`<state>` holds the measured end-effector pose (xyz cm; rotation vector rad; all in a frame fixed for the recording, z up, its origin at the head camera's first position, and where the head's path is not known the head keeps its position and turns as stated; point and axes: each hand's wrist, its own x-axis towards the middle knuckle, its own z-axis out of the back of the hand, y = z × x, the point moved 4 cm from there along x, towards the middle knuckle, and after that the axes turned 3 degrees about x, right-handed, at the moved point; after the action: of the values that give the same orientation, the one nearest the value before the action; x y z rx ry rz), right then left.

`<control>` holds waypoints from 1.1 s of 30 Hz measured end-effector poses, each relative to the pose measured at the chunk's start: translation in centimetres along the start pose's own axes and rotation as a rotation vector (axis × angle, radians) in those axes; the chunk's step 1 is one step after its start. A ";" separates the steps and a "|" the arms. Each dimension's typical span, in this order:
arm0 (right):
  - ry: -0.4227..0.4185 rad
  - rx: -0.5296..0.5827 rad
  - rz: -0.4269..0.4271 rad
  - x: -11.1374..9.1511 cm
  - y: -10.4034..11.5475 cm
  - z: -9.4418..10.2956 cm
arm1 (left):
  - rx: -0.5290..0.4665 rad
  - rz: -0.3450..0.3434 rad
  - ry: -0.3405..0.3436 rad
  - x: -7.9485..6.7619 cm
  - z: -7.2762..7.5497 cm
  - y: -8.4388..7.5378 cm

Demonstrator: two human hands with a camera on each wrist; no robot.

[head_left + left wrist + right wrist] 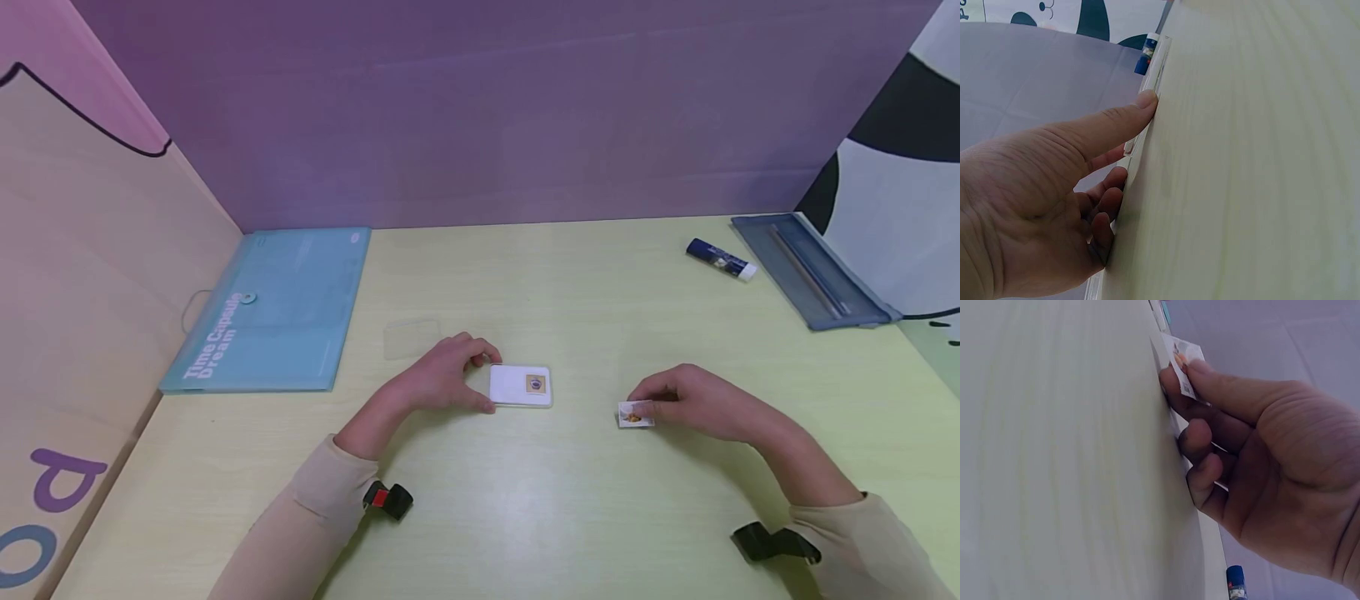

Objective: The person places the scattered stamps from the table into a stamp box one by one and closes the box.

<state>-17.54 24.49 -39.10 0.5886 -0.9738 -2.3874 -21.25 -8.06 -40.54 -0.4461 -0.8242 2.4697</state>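
Note:
A flat white rectangular case [517, 396] with clear edges lies on the table, a small stamp [536, 384] with a tan border on its right part. My left hand [450, 375] holds the case at its left end, thumb on the near edge and a finger on the far edge. To the right, my right hand [693, 402] pinches a small white-edged stamp [628, 419] between thumb and index finger. In the right wrist view this stamp [1175, 350] tilts just above the tabletop, its orange-brown picture partly under the thumb.
A clear thin rectangle [408, 338] lies behind my left hand. At the left is a blue document folder [300, 308] with a button and string. A dark blue glue stick [720, 258] and a blue-grey pouch [795, 258] lie at the back right, near the purple wall [510, 117].

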 end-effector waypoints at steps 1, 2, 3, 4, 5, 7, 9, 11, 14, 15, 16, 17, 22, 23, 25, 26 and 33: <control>-0.010 -0.003 -0.004 0.1 0.0 0.0 | 0.001 -0.001 0.000 0.0 0.0 0.0; -0.016 -0.004 -0.009 0.2 0.0 0.0 | 0.003 -0.001 0.000 0.0 0.0 0.0; -0.023 -0.003 -0.012 0.3 0.1 -0.1 | 0.005 -0.001 0.000 0.0 -0.1 0.0; -0.029 0.000 -0.011 0.4 0.1 -0.1 | 0.004 0.000 -0.001 0.0 -0.1 0.0; -0.034 0.003 -0.009 0.5 0.2 -0.1 | 0.005 0.002 -0.002 0.0 0.0 0.0; -0.045 0.007 -0.003 0.7 0.3 -0.1 | 0.003 0.005 -0.002 0.1 -0.1 0.0; -0.054 0.012 0.001 0.8 0.4 -0.2 | 0.000 0.010 0.000 0.1 -0.1 0.0; -0.057 0.015 -0.002 1.0 0.5 -0.3 | -0.001 0.010 0.001 0.0 -0.1 -0.1; -0.054 0.022 -0.012 1.4 0.6 -0.4 | -0.002 0.006 0.002 0.0 -0.1 -0.1; -0.053 0.023 -0.012 1.5 0.7 -0.4 | -0.001 0.005 0.002 0.0 0.0 -0.1; -0.050 0.026 -0.010 1.6 0.8 -0.4 | -0.002 0.004 0.001 0.0 0.0 -0.1; -0.046 0.034 -0.007 1.7 0.9 -0.5 | -0.003 0.004 0.001 0.0 0.0 -0.1; -0.039 0.084 0.008 2.2 1.3 -0.7 | -0.004 0.003 0.000 0.0 -0.1 0.0; -0.040 0.095 0.006 2.4 1.4 -0.8 | -0.004 0.003 -0.002 0.0 -0.1 0.1; -0.051 0.107 0.004 2.7 1.4 -1.0 | -0.006 0.004 -0.003 -0.1 -0.1 0.0; -0.060 0.109 0.002 2.8 1.4 -1.0 | -0.006 0.004 -0.004 0.0 -0.1 0.1; -0.113 0.101 0.006 3.7 2.2 -1.1 | -0.010 -0.003 -0.002 0.0 0.0 0.1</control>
<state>-19.21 20.42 -38.96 0.4901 -1.1489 -2.3994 -21.29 -8.08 -40.62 -0.4461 -0.8376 2.4643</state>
